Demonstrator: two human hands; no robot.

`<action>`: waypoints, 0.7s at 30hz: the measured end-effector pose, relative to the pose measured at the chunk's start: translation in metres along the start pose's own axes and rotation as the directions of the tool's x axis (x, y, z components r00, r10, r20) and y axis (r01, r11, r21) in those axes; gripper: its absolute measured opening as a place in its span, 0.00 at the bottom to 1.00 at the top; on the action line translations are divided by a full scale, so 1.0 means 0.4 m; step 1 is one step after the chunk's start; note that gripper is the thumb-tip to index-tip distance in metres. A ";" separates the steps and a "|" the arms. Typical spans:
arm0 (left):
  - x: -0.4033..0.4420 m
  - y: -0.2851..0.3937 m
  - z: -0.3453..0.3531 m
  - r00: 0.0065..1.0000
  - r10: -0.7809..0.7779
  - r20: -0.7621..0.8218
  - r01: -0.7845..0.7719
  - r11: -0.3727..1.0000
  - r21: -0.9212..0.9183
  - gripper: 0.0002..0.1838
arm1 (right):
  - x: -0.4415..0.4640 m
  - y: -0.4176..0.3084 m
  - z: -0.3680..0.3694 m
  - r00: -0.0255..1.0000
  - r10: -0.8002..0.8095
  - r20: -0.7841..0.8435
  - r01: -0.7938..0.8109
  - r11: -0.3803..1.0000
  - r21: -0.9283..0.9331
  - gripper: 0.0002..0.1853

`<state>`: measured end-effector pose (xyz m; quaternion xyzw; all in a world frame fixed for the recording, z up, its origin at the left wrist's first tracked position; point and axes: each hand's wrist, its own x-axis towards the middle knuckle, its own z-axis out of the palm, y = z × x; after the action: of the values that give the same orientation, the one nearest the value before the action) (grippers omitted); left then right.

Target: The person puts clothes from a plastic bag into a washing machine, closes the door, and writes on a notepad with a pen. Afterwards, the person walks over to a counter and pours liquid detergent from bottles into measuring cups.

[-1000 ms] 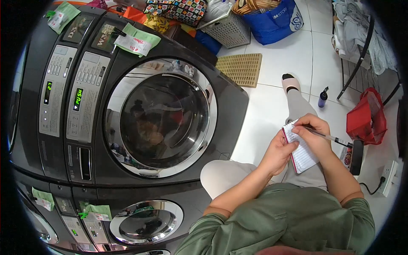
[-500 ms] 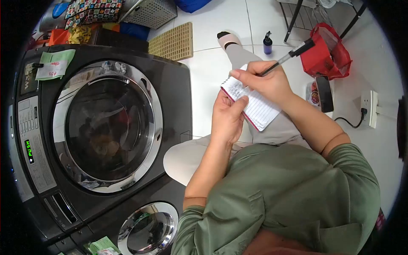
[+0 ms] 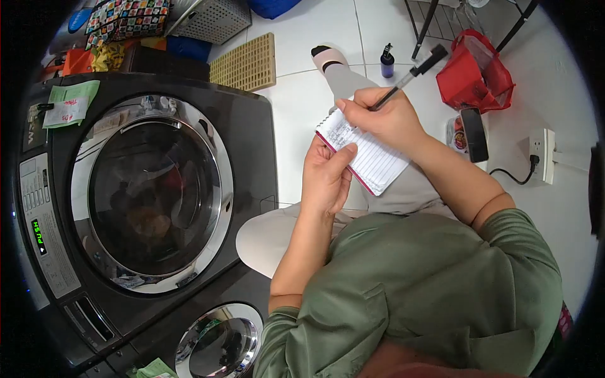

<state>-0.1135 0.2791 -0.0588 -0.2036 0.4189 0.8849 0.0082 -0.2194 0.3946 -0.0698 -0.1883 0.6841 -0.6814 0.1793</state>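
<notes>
My left hand (image 3: pixel 328 178) grips the lower left edge of a small spiral notepad (image 3: pixel 378 160), its thumb on the lined page. Handwriting covers the page's upper left part. My right hand (image 3: pixel 389 123) is closed round a clear pen with a black cap on its upper end (image 3: pixel 406 80). That hand rests on the upper part of the page, and the pen's writing tip is hidden behind the fingers. The notepad lies over my leg in light trousers.
A dark washing machine (image 3: pixel 252 157) with a round glass door (image 3: pixel 154 195) stands at the left. On the right are a red bag (image 3: pixel 463 79), a phone (image 3: pixel 474 134) on a container, and a wall socket (image 3: pixel 541 154). A small bottle (image 3: pixel 387 65) stands on the floor.
The view has swung rightward, so the machines sit further left in it. The pen leans differently over the page, its capped end now pointing up and right. Both hands keep their hold.
</notes>
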 end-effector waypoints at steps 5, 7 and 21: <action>-0.001 0.001 -0.001 1.000 0.004 0.015 -0.004 1.000 -0.020 0.22 | -0.009 0.008 0.009 0.997 -0.069 -0.025 0.068 0.997 -0.040 0.22; 0.001 -0.001 -0.002 1.000 0.008 0.011 -0.008 1.000 -0.015 0.22 | -0.009 0.007 0.010 0.997 -0.078 -0.030 0.076 0.996 -0.056 0.23; 0.005 -0.007 -0.007 1.000 0.007 0.016 -0.007 0.999 -0.042 0.22 | -0.004 0.000 0.011 0.992 -0.124 -0.022 0.119 0.980 -0.158 0.23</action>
<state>-0.1137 0.2784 -0.0632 -0.1950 0.4009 0.8951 0.0043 -0.2159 0.3915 -0.0698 -0.2322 0.7255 -0.6382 0.1111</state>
